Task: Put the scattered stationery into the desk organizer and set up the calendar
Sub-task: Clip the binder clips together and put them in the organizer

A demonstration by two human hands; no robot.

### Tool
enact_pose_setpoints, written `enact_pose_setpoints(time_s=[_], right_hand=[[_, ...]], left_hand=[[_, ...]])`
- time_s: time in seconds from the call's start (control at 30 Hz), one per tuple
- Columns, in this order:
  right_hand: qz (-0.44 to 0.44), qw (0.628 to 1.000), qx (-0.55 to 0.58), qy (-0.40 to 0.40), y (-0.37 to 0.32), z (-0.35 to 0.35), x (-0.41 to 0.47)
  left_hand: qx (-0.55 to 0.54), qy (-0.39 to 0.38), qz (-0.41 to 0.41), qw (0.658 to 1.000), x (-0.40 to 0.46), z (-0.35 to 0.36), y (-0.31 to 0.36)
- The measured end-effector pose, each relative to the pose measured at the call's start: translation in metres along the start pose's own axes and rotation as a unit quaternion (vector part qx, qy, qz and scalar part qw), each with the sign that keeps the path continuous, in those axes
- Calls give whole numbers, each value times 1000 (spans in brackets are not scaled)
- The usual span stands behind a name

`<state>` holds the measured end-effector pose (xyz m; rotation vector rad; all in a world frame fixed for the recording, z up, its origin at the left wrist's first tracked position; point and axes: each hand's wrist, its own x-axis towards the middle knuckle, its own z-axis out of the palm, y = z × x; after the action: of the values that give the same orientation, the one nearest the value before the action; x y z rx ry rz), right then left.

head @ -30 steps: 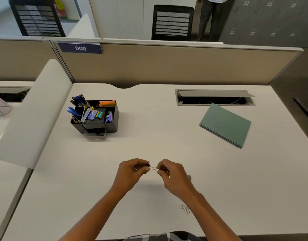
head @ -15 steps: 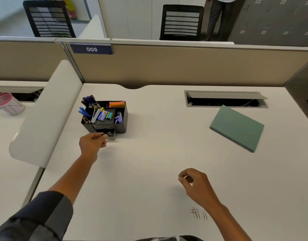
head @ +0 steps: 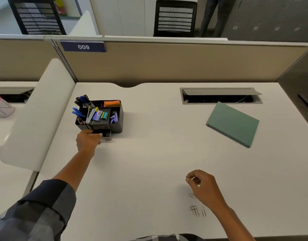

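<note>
Black plastic organizer: the black plastic desk organizer [head: 117, 117] is set on the white bench [head: 149, 162] at the far left, its compartments filled with pens, an orange block and small coloured boxes; its small front drawer [head: 102, 132] is seen pulled out.
Left hand: the left hand [head: 88, 140] is placed at the drawer's front edge, fingers curled close together; whether anything is pinched in them cannot be told.
Right hand: the right hand [head: 203, 186] is held loosely curled just above the bench near the front edge, fingertips drawn near one another; nothing is clearly seen in it.
Loose wire clips: a few thin wire paper clips [head: 195, 208] are left scattered on the bench just beside the right wrist, well apart from the organizer.
Green spiral pad: the green spiral-bound pad [head: 234, 123], probably the calendar, is laid flat at the far right, not yet stood up.
Risk, drawer: if it is pushed off-centre, the light organizer is likely to be slid or turned rather than the drawer shut.
Risk, clips: the clips may be swept off the front edge by the right forearm, or dropped on the long carry because they are thin and flat.
Risk, snagging: tangled clips may be lifted together and shed on the way.
</note>
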<state>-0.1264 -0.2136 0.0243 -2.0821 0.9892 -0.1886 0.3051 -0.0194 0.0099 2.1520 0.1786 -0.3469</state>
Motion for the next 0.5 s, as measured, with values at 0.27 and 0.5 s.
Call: enact_pose_setpoints(time_s=[0.27,0.5], right_hand=[[83,991,-64,78,34,-8,8],[62,992,-106,30,53,-1,12]], left_hand=[[-100,-16,60,993,-17,-15,-15],[-112,-57,67,990,-76,-9,-26]])
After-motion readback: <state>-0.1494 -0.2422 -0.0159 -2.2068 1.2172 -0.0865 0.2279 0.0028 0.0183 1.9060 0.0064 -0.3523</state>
